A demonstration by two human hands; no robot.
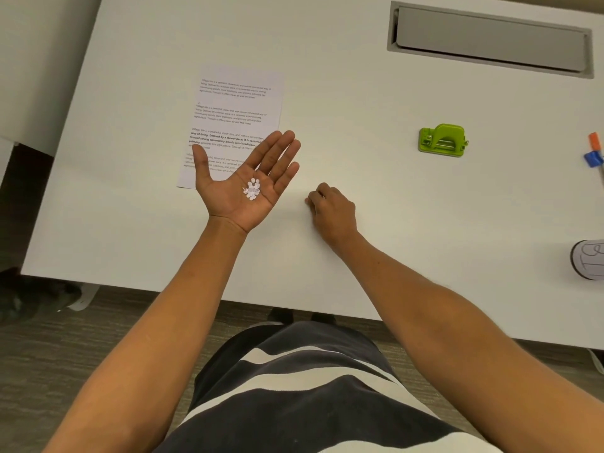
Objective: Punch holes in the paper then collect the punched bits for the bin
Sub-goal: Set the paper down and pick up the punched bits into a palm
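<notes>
My left hand (243, 181) lies palm up over the white table (376, 125), fingers spread, with a small heap of white punched paper bits (252, 189) resting in the palm. It covers the lower right corner of the printed paper sheet (233, 116). My right hand (330, 209) is to its right, knuckles up, fingertips pinched together against the tabletop; whatever they pinch is too small to see. The green hole punch (443, 141) stands further right, apart from both hands.
A grey cable hatch (490, 40) is set into the table at the back right. Orange and blue markers (595, 155) lie at the right edge. A white paper-wrapped cylinder (588, 259) sits at the right edge below them. The table's front edge runs just before my torso.
</notes>
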